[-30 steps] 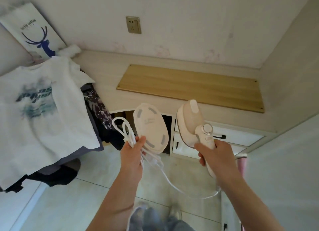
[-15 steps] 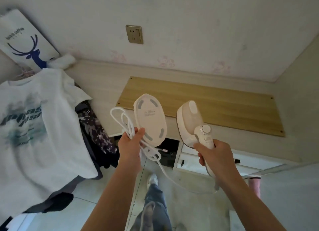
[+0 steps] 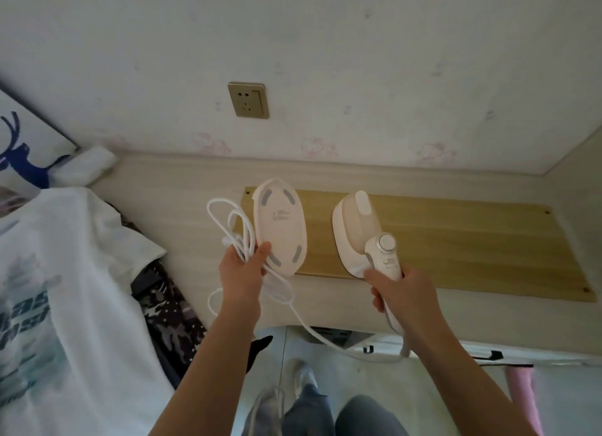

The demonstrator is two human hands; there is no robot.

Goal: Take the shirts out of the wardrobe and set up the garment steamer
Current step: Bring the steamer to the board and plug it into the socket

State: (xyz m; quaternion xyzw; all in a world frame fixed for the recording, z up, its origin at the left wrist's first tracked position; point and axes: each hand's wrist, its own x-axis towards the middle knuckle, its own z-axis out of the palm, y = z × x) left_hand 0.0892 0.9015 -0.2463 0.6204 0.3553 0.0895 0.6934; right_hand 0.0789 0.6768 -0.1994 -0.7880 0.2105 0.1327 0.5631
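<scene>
The right hand [image 3: 402,294] has its grip wrapped round the handle of the handheld garment steamer [image 3: 360,232], head pointing up and away, held in the air over the wooden panel [image 3: 456,240] of the worktop [image 3: 182,188]. The left hand [image 3: 241,272] pinches the oval white base plate [image 3: 280,227] by its lower edge with the thumb on its face, and the same grip bunches several loops of the white power cord [image 3: 228,227]. Neither piece rests on anything.

The likely trouble is the cord. One length sags from the left hand, passes below the worktop edge and rises to the steamer's tail; if the hands move apart, it may pull taut and tug the base plate out of that shallow thumb pinch. The loose loops could also slip and tangle, or catch on the drawer handles [image 3: 368,349] below. The wall socket [image 3: 248,100] sits above the worktop, so reaching it needs a freed hand. A white printed T-shirt [image 3: 65,289] hangs at the left, near enough for a swinging cord to snag.
</scene>
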